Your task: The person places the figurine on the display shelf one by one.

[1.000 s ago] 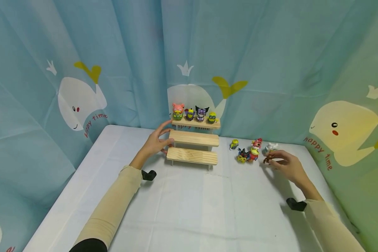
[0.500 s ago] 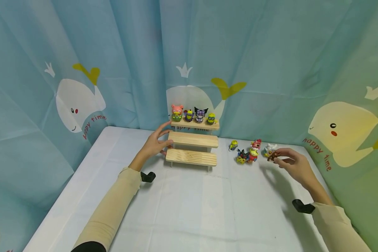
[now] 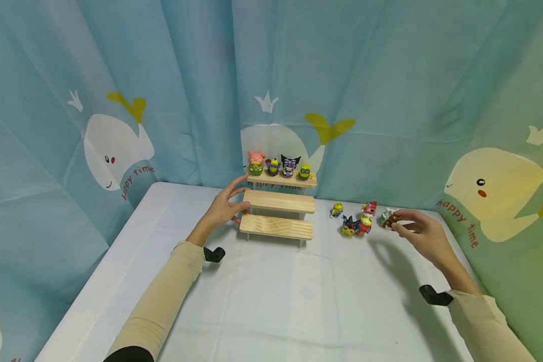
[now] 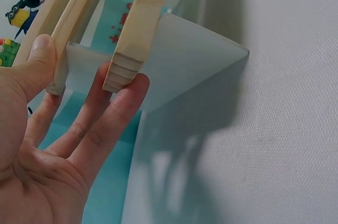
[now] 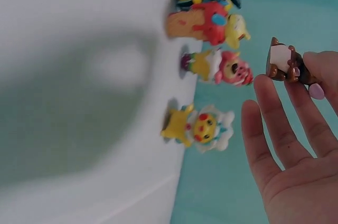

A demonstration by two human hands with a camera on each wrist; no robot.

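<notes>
A three-tier wooden display stand [image 3: 278,201] stands on the white table. My left hand [image 3: 220,207] grips its left end; in the left wrist view the thumb [image 4: 42,55] lies on one plank and the fingers touch the plank ends. My right hand [image 3: 421,235] pinches a small brown figurine [image 5: 282,63] with a pale front, raised off the table. Behind it is a white-hooded yellow figurine [image 5: 203,126], partly covered in the head view. Several figurines line the top plank, among them a pink one [image 3: 256,163] and a purple-and-black one [image 3: 290,166].
Left of my right hand stand a pink figurine [image 3: 369,208], a red-and-yellow one [image 3: 364,225], a dark-eared yellow one [image 3: 350,225] and a small yellow one [image 3: 337,209]. A blue curtain [image 3: 199,75] with whale prints hangs behind the table [image 3: 271,301].
My right hand has moved slightly right and up with the brown figurine, away from the table. My left hand stays on the stand.
</notes>
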